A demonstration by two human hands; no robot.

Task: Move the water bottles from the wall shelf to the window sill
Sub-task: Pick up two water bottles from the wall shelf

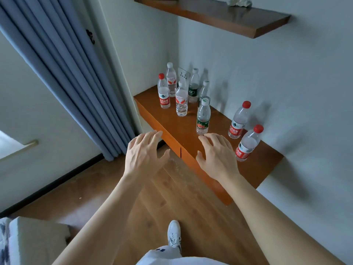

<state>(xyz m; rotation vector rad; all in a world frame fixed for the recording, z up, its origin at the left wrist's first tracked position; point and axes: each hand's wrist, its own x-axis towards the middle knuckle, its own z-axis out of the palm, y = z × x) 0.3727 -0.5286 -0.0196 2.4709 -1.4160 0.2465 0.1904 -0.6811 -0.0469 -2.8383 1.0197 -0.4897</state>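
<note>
Eight water bottles (pixel 203 116) upright on the wall shelf (pixel 221 121), six grouped toward its far end, two red-capped ones at its near end, left hand (pixel 143 152) spread and empty just off the shelf's front edge, right hand (pixel 217 155) spread and empty over it

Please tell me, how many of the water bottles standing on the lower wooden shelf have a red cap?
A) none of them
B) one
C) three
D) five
C. Three red caps show on the wall shelf: the left red-capped bottle, the far right red-capped bottle and the near right red-capped bottle. The other caps are white.
</note>
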